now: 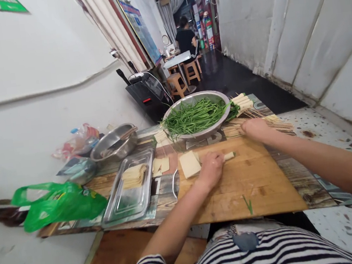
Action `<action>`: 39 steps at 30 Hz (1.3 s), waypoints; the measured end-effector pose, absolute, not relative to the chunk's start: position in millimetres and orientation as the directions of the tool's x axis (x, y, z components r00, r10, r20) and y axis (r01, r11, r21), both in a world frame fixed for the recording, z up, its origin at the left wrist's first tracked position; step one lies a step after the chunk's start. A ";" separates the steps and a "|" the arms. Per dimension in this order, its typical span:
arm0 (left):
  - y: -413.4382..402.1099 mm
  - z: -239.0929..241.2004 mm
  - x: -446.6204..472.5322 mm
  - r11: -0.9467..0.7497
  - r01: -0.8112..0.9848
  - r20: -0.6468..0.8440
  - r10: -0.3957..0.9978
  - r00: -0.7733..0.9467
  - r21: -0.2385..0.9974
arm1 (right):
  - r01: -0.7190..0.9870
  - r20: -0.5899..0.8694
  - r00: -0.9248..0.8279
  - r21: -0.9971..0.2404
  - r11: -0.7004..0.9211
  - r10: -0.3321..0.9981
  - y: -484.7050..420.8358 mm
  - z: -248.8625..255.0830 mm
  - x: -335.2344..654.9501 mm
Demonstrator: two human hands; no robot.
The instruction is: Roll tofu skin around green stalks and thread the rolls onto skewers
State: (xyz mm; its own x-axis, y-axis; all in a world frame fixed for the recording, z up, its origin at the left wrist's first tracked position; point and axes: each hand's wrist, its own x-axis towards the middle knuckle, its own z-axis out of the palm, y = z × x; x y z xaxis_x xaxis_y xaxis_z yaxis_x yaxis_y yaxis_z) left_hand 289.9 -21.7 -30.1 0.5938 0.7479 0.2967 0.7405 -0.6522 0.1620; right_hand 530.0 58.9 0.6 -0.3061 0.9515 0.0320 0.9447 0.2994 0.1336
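Note:
On the wooden cutting board (259,186), my left hand (212,169) is closed around a thin pale roll of tofu skin (229,156), whose end with a bit of green sticks out to the right. Flat tofu skin sheets (189,164) lie just left of that hand. My right hand (255,130) is closed beyond the board's far edge, at a spread of bamboo skewers (279,124); its fingertips are hidden, so what it pinches cannot be made out. A metal bowl (219,96) of green chives (196,114) stands behind the board. Finished skewered rolls (242,101) lie at its right.
Left of the board is a metal tray (124,207) with stacked tofu skin squares (134,175). Farther left are a steel basin (129,144), plastic bags (79,141) and a green bag (66,203). A person (185,38) sits at a far table (176,59).

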 end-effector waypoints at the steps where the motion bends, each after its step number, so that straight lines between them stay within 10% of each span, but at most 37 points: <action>1: -22.7 -30.0 290.5 -0.646 0.748 0.286 0.753 0.592 0.152 | 0.935 0.032 -0.331 0.142 0.324 0.943 53.6 1.8 529.6; 6: -27.6 -29.5 294.8 -0.614 0.779 0.273 0.777 0.568 0.126 | 0.857 0.187 -0.515 0.126 0.500 0.836 2.1 -2.4 532.0; 14: -30.4 -26.4 298.8 -0.559 0.807 0.234 0.824 0.515 0.189 | 0.807 0.404 -0.410 -0.257 0.531 0.818 -115.2 -39.4 532.4; 39: -24.2 -31.3 297.7 -0.611 0.771 0.254 0.786 0.564 0.177 | 0.850 0.319 -0.378 -0.252 0.462 0.869 -116.9 -42.1 518.8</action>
